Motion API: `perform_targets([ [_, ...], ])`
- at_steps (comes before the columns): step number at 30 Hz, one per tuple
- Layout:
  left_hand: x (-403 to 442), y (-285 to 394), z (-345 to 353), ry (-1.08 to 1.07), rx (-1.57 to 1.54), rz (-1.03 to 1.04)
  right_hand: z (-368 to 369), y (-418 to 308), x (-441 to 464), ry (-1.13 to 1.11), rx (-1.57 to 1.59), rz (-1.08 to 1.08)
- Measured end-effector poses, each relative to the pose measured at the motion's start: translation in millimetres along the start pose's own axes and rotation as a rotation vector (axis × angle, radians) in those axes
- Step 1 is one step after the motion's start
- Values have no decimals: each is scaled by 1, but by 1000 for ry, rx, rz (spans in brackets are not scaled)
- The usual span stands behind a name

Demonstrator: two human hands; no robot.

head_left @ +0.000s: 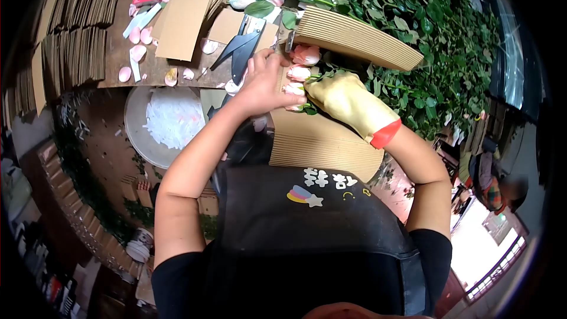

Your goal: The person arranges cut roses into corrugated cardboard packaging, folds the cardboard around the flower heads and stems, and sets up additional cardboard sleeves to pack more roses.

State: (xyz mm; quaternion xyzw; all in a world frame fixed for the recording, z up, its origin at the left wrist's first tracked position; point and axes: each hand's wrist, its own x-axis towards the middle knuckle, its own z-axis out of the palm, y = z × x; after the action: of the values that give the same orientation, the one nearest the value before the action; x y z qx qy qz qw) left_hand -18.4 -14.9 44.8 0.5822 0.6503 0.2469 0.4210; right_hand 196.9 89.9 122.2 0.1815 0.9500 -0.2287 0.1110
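Several pale pink roses (299, 73) lie in a column, heads to the left, on corrugated cardboard (326, 142). My bare left hand (263, 85) rests beside the heads, fingers spread along the cardboard's left edge and thumb at the lowest rose. My right hand (342, 97), in a yellow rubber glove with a red cuff, is curled at the stems just below the heads; its fingertips are partly hidden. A raised corrugated cardboard flap (357, 38) stands above the roses. Just left of my left fingers lies a black stapler (243, 53).
Leafy rose stems (425, 41) heap up at the right. Flat cardboard pieces (186, 18) lie on the table, with tall cardboard stacks (77, 29) at the left. Loose petals (137, 53) are scattered about. A round tub (134, 124) of white pieces stands below the table edge.
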Motion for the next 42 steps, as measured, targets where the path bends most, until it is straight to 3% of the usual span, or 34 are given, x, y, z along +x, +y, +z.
perform_targets([
  [2,4,5,8,71,31,-20,0,0,-2,-6,-29,3],
  [5,3,4,14,152,62,12,-36,-14,-10,-72,119,205],
  [7,-1,1,18,190,41,51,-35,-10,-9,119,31,281],
  [10,-3,-3,19,177,26,59,-33,-11,9,-176,304,456],
  [13,1,-1,20,174,18,11,10,0,3,84,-15,170],
  [16,7,1,27,227,4,-36,-6,-6,-5,-3,-82,165],
  [19,5,1,31,274,-26,-15,-14,-10,-12,193,-130,256],
  [20,4,0,31,288,-30,12,-14,-7,-12,208,-88,306],
  [21,3,-2,30,304,-31,42,-22,-8,-6,73,-72,411],
  [23,2,-1,32,330,-19,39,-6,8,-2,116,-82,319],
  [25,3,3,29,333,-40,18,-5,17,1,197,136,254],
  [26,4,5,26,321,-65,-2,-10,19,-1,114,299,360],
  [28,6,3,26,368,-87,59,-10,24,0,136,273,326],
  [33,17,4,28,293,-5,-74,-3,26,0,175,132,167],
  [37,21,15,30,412,-47,-119,-38,1,-5,-8,110,367],
  [39,21,13,34,461,-49,-86,-49,-8,-2,35,606,630],
  [42,19,8,36,470,-74,-54,-40,-10,-10,169,467,455],
])
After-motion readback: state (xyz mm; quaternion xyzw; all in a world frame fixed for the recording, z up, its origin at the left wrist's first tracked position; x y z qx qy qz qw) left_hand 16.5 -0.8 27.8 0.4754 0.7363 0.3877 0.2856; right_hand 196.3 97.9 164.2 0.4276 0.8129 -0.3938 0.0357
